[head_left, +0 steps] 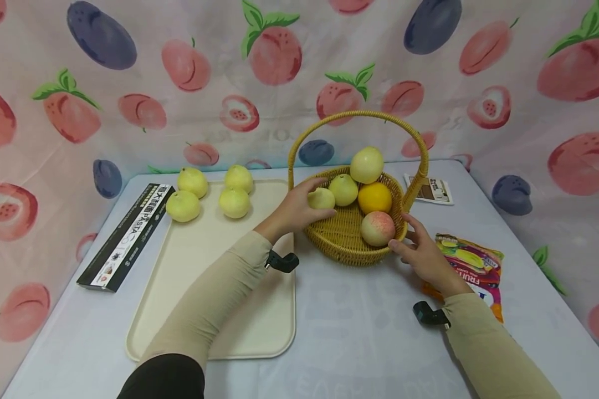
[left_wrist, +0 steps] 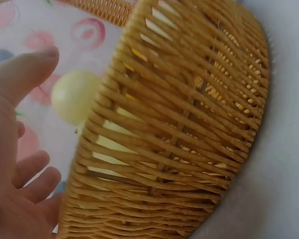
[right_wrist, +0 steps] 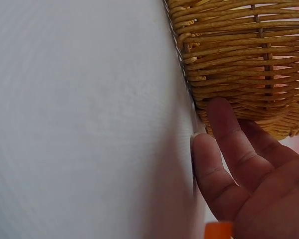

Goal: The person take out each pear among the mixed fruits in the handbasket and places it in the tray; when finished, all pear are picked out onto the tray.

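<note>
A wicker basket (head_left: pixel 346 238) with a tall arched handle stands right of centre. It holds a pinkish peach (head_left: pixel 378 228), an orange (head_left: pixel 375 198) and several pale yellow-green pears (head_left: pixel 343 189). My left hand (head_left: pixel 299 208) reaches over the basket's left rim, thumb and fingers spread about one pear (head_left: pixel 321 198). In the left wrist view, that hand (left_wrist: pixel 25 164) shows a wide gap between thumb and fingers, beside the woven wall. On the opposite side my right hand (head_left: pixel 421 252) touches the basket's outside. Its fairly straight fingers (right_wrist: pixel 234 144) meet the wicker low down in the right wrist view.
A beige tray (head_left: pixel 219 266) lies at the left, with several pears (head_left: pixel 234 202) at its far end. Left of it lies a black pasta box (head_left: pixel 127 235). A colourful candy bag (head_left: pixel 471 266) lies beside my right wrist. Behind the basket is a brown-and-white packet (head_left: pixel 431 189).
</note>
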`<state>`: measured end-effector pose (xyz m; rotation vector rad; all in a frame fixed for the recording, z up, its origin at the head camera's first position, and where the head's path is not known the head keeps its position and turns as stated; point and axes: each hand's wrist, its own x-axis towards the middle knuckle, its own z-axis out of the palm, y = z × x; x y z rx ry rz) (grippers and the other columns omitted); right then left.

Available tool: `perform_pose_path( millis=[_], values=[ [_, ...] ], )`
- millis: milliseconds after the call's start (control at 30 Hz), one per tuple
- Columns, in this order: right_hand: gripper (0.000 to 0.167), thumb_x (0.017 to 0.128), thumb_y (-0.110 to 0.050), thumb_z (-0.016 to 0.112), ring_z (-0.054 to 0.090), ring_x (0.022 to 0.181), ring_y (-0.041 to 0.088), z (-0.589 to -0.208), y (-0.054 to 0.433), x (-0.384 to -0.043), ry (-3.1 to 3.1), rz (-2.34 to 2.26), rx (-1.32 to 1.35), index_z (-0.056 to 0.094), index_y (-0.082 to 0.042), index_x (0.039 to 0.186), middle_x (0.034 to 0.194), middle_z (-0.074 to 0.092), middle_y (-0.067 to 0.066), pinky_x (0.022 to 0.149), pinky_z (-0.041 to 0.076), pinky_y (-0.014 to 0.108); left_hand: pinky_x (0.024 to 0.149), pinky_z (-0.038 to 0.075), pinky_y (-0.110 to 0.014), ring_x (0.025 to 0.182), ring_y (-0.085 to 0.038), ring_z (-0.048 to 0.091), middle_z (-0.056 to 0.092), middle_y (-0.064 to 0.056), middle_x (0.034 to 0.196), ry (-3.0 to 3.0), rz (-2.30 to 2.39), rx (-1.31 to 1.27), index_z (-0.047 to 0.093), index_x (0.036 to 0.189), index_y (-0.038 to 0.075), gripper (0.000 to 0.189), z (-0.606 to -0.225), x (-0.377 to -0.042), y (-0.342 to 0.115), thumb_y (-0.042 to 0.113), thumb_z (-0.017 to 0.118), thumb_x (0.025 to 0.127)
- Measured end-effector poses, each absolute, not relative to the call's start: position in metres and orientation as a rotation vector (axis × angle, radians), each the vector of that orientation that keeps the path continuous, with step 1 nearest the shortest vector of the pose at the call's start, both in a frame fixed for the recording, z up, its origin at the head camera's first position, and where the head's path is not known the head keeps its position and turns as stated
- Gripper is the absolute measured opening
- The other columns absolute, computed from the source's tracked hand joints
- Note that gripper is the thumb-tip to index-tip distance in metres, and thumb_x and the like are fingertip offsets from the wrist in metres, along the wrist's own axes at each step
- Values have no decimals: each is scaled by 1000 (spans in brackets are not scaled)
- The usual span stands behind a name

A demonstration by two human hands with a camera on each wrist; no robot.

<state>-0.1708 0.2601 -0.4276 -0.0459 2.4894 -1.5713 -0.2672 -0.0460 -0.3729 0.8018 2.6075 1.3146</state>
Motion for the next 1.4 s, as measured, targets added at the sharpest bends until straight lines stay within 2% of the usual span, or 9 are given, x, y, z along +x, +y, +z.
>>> perform_pose_path(
  millis=[167, 400, 800, 1067, 1233, 1400],
  values=[
    [88, 101, -42, 60, 39, 134, 51, -429, 261, -171, 2483, -1575, -47, 0, -25, 163, 159, 15, 32, 96, 49, 56, 111, 37, -41, 138, -28, 41, 41, -6, 155, 2614, 1309, 761, 40, 153, 9, 79, -377, -274, -42, 34, 78, 88],
    [88, 101, -42, 59, 41, 132, 51, -429, 261, -171, 2476, -1575, -43, -1, -26, 163, 159, 15, 32, 97, 48, 57, 111, 36, -37, 140, -23, 38, 40, -6, 155, 2652, 1177, 753, 37, 155, 11, 83, -375, -283, -37, 43, 76, 88],
    [88, 101, -41, 60, 40, 132, 53, -428, 260, -171, 2482, -1587, -53, 0, -25, 163, 159, 16, 33, 96, 48, 57, 111, 36, -40, 141, -25, 36, 37, -9, 156, 2669, 1048, 701, 36, 155, 11, 83, -374, -292, -29, 42, 76, 88],
    [87, 101, -43, 59, 46, 128, 51, -428, 259, -171, 2482, -1592, -52, 0, -24, 163, 158, 18, 33, 95, 49, 54, 112, 35, -39, 142, -26, 35, 33, -9, 159, 2667, 1056, 701, 26, 158, 9, 92, -374, -290, -28, 37, 78, 87],
    [87, 101, -43, 59, 47, 126, 50, -429, 259, -171, 2482, -1597, -60, 0, -24, 163, 157, 19, 33, 94, 50, 52, 108, 39, -40, 139, -27, 39, 34, -12, 158, 2668, 1047, 730, 26, 158, 7, 92, -372, -290, -28, 34, 79, 87],
    [87, 101, -42, 59, 48, 126, 50, -429, 260, -170, 2477, -1599, -61, 1, -25, 163, 157, 19, 33, 94, 50, 52, 102, 44, -39, 134, -27, 45, 41, -15, 152, 2653, 1041, 746, 29, 157, 7, 91, -373, -289, -28, 34, 80, 87]
  ],
)
